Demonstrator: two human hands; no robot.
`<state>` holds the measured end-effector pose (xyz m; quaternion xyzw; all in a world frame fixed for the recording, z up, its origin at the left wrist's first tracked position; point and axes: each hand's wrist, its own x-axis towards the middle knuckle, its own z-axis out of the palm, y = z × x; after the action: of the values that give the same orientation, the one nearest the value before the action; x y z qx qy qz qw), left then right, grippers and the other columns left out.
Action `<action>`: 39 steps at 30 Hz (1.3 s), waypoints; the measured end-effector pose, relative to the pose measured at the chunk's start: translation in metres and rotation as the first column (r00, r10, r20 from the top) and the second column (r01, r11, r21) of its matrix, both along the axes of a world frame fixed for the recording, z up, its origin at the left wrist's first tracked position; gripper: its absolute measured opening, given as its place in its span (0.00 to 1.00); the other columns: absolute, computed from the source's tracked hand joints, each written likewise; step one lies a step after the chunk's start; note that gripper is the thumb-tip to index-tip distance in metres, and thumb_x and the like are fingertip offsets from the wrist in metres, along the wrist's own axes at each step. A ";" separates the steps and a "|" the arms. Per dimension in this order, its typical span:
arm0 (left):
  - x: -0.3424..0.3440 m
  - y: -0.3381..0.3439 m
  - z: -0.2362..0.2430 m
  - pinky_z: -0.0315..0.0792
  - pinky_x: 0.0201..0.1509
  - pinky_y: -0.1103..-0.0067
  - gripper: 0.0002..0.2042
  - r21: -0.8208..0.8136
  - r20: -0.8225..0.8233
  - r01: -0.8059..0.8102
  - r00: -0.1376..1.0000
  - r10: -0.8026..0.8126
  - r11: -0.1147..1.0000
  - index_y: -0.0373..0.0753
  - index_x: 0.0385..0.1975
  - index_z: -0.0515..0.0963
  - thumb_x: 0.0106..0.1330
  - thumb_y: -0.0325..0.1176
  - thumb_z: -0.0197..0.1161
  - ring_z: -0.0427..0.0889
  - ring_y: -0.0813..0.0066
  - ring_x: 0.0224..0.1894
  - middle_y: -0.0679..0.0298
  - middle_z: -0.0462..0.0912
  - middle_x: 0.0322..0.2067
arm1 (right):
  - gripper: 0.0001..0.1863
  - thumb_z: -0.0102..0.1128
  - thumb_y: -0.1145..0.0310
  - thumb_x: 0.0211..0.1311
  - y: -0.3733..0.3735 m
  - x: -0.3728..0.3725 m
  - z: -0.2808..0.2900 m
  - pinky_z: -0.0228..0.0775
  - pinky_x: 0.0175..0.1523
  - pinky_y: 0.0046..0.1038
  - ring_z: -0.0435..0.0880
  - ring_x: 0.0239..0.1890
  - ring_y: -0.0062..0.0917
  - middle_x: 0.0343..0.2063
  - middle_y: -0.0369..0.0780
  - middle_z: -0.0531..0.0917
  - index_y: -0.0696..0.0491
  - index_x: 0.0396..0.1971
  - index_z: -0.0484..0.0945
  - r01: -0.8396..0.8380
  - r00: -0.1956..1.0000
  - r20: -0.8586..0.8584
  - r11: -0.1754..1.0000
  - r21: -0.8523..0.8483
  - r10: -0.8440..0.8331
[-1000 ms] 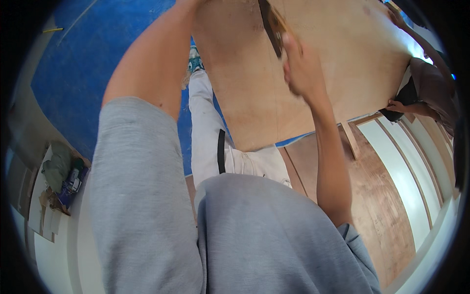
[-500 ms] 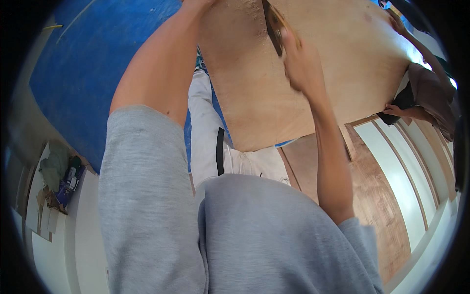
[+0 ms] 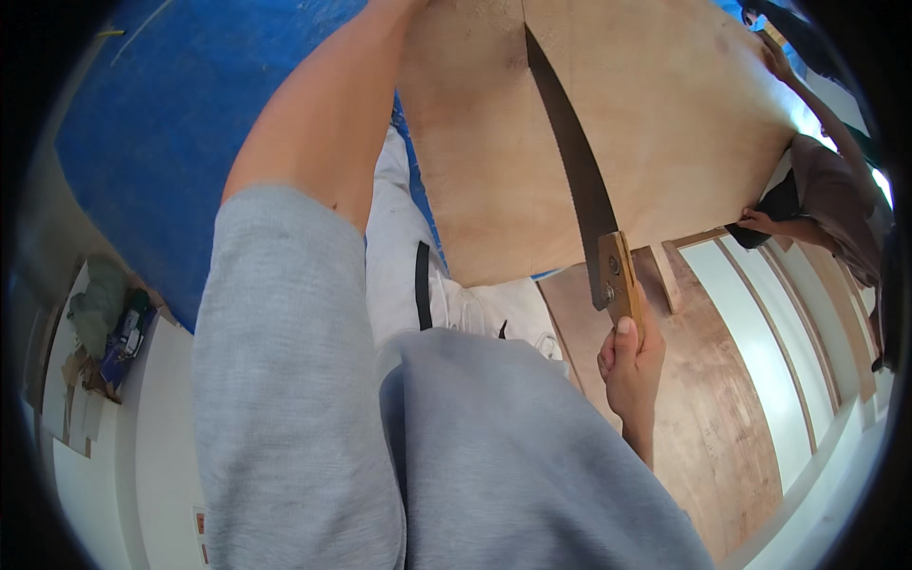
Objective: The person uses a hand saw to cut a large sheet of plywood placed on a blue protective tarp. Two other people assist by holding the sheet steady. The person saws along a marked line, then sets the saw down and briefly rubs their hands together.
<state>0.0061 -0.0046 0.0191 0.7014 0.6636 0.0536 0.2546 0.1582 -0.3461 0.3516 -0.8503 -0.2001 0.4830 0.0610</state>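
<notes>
My right hand point(image 3: 635, 366) is closed around the wooden handle of a handsaw point(image 3: 581, 171). The long dark blade slants up and left across a light-brown plywood sheet point(image 3: 684, 123), its toothed edge facing left. At its tip, a thin line or cut runs on toward the upper edge of the view. The handle sits over the near side of the sheet, close to my body. My left forearm point(image 3: 318, 123) reaches up along the sheet's left side, and the hand lies beyond the top edge, hidden from view.
Another person's hand point(image 3: 757, 221) touches the sheet's right corner, and a second hand point(image 3: 774, 59) is higher up. A blue tarp point(image 3: 180, 161) spreads at left. Brown boards point(image 3: 722, 380) and white panels point(image 3: 750, 323) lie at right; a cluttered shelf point(image 3: 104, 342) stands at lower left.
My right hand has drawn the handsaw down toward my body and slightly right, baring most of the blade. My left arm has barely shifted.
</notes>
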 end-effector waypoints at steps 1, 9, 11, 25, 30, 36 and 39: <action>-0.001 0.001 0.001 0.76 0.62 0.58 0.34 -0.015 0.009 0.020 1.000 -0.020 1.000 0.34 0.42 0.87 0.72 0.65 0.50 0.85 0.45 0.53 0.45 0.88 0.45 | 0.30 0.47 0.57 0.80 0.003 0.004 -0.007 0.71 0.43 0.26 0.77 0.34 0.19 0.32 0.33 0.79 0.65 0.70 0.68 -0.042 0.999 0.026 0.998 0.051 0.041; -0.003 0.001 0.001 0.74 0.64 0.58 0.35 0.032 -0.009 0.035 0.999 -0.035 0.999 0.33 0.45 0.87 0.73 0.64 0.49 0.83 0.45 0.56 0.43 0.87 0.48 | 0.23 0.49 0.46 0.80 0.160 0.016 -0.199 0.60 0.18 0.23 0.67 0.13 0.14 0.14 0.28 0.68 0.55 0.42 0.77 -0.207 0.976 -0.003 0.936 0.285 0.217; -0.002 0.003 0.001 0.74 0.65 0.59 0.35 0.061 0.038 0.064 0.997 -0.067 0.996 0.34 0.46 0.86 0.73 0.65 0.48 0.83 0.45 0.56 0.43 0.87 0.48 | 0.23 0.49 0.47 0.80 0.167 0.017 -0.213 0.60 0.18 0.23 0.68 0.13 0.14 0.14 0.29 0.68 0.54 0.41 0.76 -0.178 0.982 -0.003 0.939 0.293 0.187; 0.000 0.003 0.003 0.75 0.63 0.57 0.36 -0.068 -0.080 0.057 0.995 -0.063 0.996 0.35 0.46 0.87 0.73 0.66 0.46 0.83 0.44 0.57 0.44 0.86 0.52 | 0.30 0.49 0.55 0.79 0.037 -0.012 -0.021 0.68 0.51 0.29 0.78 0.47 0.29 0.43 0.45 0.81 0.63 0.67 0.70 -0.063 0.998 -0.011 0.998 0.017 0.064; -0.001 0.003 0.001 0.76 0.62 0.56 0.37 -0.088 -0.049 0.086 0.995 -0.091 0.992 0.35 0.48 0.86 0.72 0.67 0.47 0.83 0.42 0.56 0.44 0.86 0.50 | 0.29 0.49 0.42 0.78 0.148 0.018 -0.190 0.58 0.18 0.23 0.66 0.12 0.14 0.14 0.28 0.67 0.56 0.48 0.80 -0.190 0.982 0.038 0.949 0.251 0.187; 0.003 0.000 -0.010 0.75 0.63 0.56 0.36 0.046 -0.089 0.065 0.994 -0.061 0.997 0.36 0.47 0.87 0.72 0.66 0.46 0.83 0.43 0.56 0.45 0.87 0.49 | 0.26 0.50 0.43 0.78 0.130 0.016 -0.194 0.57 0.17 0.22 0.65 0.12 0.13 0.14 0.28 0.66 0.55 0.48 0.79 -0.125 0.986 -0.049 0.896 0.427 0.161; 0.001 0.003 -0.012 0.74 0.64 0.57 0.36 0.032 -0.076 0.101 0.992 -0.098 0.994 0.35 0.45 0.87 0.72 0.67 0.47 0.83 0.43 0.56 0.45 0.87 0.49 | 0.28 0.49 0.49 0.81 0.049 0.005 -0.122 0.55 0.19 0.19 0.62 0.14 0.10 0.15 0.26 0.66 0.56 0.66 0.73 -0.064 0.996 -0.046 0.947 0.316 0.083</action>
<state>0.0071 -0.0020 0.0067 0.7396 0.6358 0.0265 0.2193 0.1630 -0.2968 0.2295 -0.8072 -0.3040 0.4716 0.1831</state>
